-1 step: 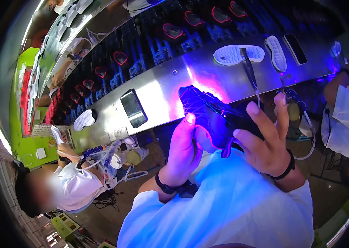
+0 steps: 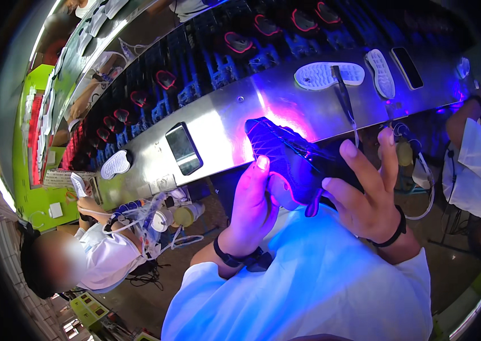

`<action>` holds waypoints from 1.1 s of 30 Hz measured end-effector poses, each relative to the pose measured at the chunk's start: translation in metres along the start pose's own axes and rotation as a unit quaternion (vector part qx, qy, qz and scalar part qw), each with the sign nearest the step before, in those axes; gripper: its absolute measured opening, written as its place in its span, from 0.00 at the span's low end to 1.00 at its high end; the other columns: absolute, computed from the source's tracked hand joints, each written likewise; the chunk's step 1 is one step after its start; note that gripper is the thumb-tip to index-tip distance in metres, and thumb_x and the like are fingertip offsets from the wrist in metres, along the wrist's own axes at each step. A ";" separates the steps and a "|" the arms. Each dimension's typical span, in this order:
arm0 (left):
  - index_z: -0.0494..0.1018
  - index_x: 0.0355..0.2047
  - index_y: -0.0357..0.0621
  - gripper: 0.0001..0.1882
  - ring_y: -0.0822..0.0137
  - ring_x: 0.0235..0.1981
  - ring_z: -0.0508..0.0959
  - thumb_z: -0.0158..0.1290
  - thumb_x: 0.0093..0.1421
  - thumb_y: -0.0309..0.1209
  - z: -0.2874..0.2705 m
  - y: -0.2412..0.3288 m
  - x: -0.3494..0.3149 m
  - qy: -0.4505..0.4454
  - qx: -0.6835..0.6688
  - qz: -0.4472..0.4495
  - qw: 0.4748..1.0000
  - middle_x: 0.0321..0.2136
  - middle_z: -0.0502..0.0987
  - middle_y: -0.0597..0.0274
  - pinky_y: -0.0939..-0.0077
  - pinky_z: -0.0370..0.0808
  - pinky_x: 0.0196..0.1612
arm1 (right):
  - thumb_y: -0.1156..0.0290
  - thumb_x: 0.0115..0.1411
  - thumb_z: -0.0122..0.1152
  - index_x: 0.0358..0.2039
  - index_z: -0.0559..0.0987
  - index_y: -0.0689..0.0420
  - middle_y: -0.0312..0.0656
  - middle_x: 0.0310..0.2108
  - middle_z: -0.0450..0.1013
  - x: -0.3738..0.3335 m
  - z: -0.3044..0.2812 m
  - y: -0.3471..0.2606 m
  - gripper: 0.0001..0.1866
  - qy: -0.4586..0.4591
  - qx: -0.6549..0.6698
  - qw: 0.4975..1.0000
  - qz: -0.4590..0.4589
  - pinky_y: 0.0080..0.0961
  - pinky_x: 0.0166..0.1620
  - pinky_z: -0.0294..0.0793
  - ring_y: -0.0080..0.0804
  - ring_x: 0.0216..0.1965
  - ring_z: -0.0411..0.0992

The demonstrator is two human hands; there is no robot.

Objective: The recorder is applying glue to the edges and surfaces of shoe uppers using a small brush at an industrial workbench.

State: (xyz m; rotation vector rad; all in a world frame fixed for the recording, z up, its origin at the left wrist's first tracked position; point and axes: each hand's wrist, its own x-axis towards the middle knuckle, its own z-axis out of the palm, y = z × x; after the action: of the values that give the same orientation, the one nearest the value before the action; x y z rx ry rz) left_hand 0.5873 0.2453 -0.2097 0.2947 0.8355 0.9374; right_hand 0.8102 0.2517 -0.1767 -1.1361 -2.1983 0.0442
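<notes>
A dark shoe upper (image 2: 286,150) with laces and a pink-lit edge is tilted over the near edge of the metal bench, glowing under blue-violet light. My left hand (image 2: 253,199) grips its left side, thumb laid along it and the other fingers partly hidden beneath. At its right, my right hand (image 2: 368,196) is spread with two fingers raised away from the shoe. That hand's thumb tip lies at the shoe's heel end; whether it presses there I cannot tell.
On the metal bench (image 2: 232,96) lie a phone (image 2: 184,149), white soles (image 2: 314,75), a brush-like tool (image 2: 343,94) and a second dark phone (image 2: 407,67). Beyond runs a rack carrying several dark shoes (image 2: 238,42). Co-workers sit left (image 2: 109,258) and right (image 2: 476,170); pots (image 2: 186,216) with tubes hang below the bench.
</notes>
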 end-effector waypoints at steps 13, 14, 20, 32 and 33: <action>0.68 0.56 0.42 0.21 0.79 0.33 0.79 0.50 0.72 0.44 0.017 -0.002 0.007 0.100 0.011 0.079 0.992 0.40 0.80 0.66 0.88 0.71 0.31 | 0.72 0.58 0.61 0.48 0.76 0.48 0.40 0.65 0.69 0.002 0.001 0.006 0.16 -0.035 -0.008 0.999 0.001 0.60 0.64 0.63 0.63 0.69 0.54; 0.67 0.56 0.42 0.21 0.78 0.36 0.80 0.51 0.71 0.43 0.014 -0.002 0.007 0.087 0.029 0.090 0.992 0.41 0.79 0.65 0.86 0.73 0.34 | 0.72 0.58 0.61 0.48 0.76 0.48 0.40 0.65 0.69 0.002 0.002 0.007 0.16 -0.036 -0.008 0.999 0.001 0.60 0.64 0.63 0.63 0.69 0.54; 0.65 0.58 0.40 0.23 0.72 0.42 0.81 0.52 0.71 0.41 0.010 -0.004 0.017 0.099 0.079 0.134 0.983 0.45 0.79 0.60 0.77 0.77 0.43 | 0.72 0.58 0.63 0.49 0.77 0.48 0.41 0.65 0.68 -0.003 0.008 0.009 0.18 -0.060 -0.014 0.998 0.021 0.60 0.66 0.60 0.63 0.69 0.54; 0.63 0.63 0.44 0.25 0.62 0.49 0.81 0.39 0.76 0.47 -0.021 0.013 0.029 0.060 -0.160 0.028 0.985 0.51 0.77 0.55 0.62 0.81 0.50 | 0.73 0.60 0.64 0.60 0.70 0.62 0.57 0.60 0.69 -0.042 0.104 0.154 0.28 -0.052 0.083 0.925 0.366 0.39 0.65 0.64 0.50 0.63 0.67; 0.63 0.63 0.45 0.25 0.61 0.49 0.81 0.39 0.75 0.47 -0.027 0.013 0.024 0.011 -0.191 0.017 0.981 0.51 0.77 0.55 0.61 0.81 0.50 | 0.73 0.60 0.64 0.60 0.70 0.62 0.57 0.60 0.69 -0.048 0.123 0.165 0.28 -0.055 0.092 0.929 0.355 0.39 0.65 0.64 0.50 0.63 0.67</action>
State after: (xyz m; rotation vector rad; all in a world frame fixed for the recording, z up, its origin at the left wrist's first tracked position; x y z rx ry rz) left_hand 0.5675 0.2690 -0.2322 -0.0356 0.6551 1.1126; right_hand 0.8788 0.3499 -0.3503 -1.7838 -1.7112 0.6206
